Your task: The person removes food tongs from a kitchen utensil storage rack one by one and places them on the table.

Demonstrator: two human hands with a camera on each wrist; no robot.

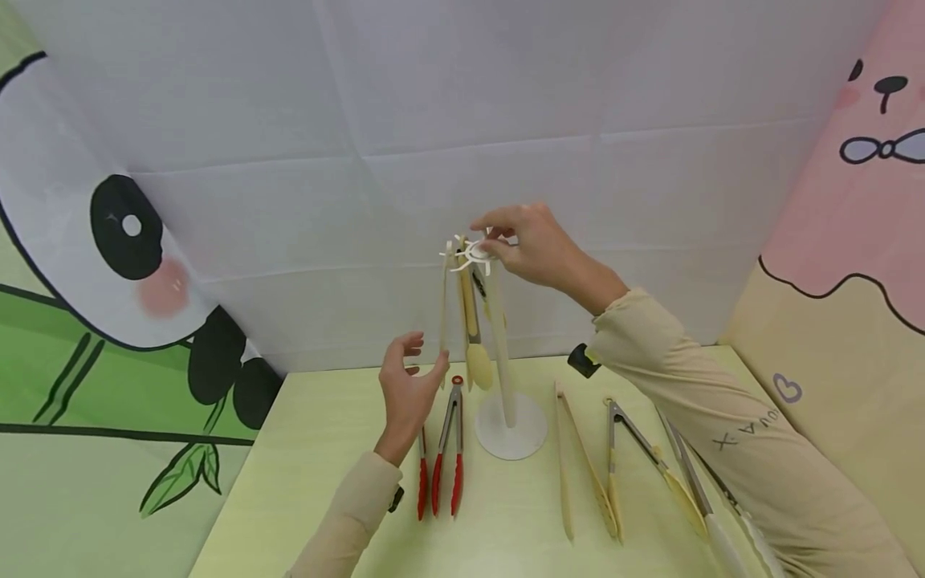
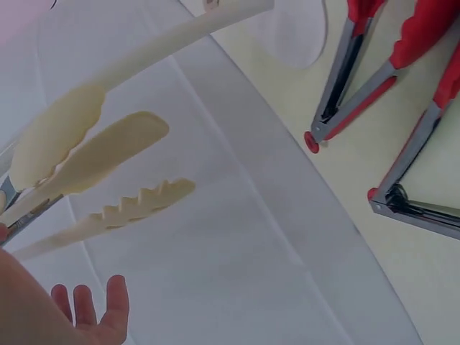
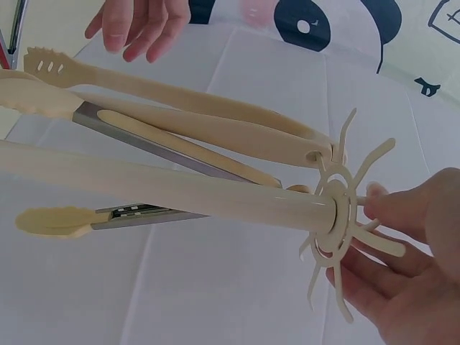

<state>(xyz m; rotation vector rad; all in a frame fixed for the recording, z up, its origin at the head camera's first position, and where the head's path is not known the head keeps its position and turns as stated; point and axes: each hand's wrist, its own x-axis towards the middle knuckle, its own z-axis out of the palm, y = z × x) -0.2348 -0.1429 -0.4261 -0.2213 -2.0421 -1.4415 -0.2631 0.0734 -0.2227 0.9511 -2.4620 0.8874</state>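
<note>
A cream stand (image 1: pixel 500 345) with a round base (image 1: pixel 511 444) carries a ring of curved hooks (image 3: pixel 345 241) at its top. My right hand (image 1: pixel 533 245) pinches this hook ring between thumb and fingers. From the hooks hang all-beige tongs (image 3: pixel 208 108) and metal-armed tongs with beige tips (image 3: pixel 162 147). Left of these hanging tongs is my left hand (image 1: pixel 408 393), its fingers spread and gently bent with nothing held. In the left wrist view, the tips of the beige tongs (image 2: pixel 144 205) show just beyond its fingers.
Red-tipped tongs (image 1: pixel 446 449) lie left of the base. To its right lie beige tongs (image 1: pixel 578 457), metal tongs with beige tips (image 1: pixel 650 457) and larger metal tongs with white ends (image 1: pixel 711 498). A small black object (image 1: pixel 582 361) sits at the table's back edge, before a white cloth wall (image 1: pixel 361 209).
</note>
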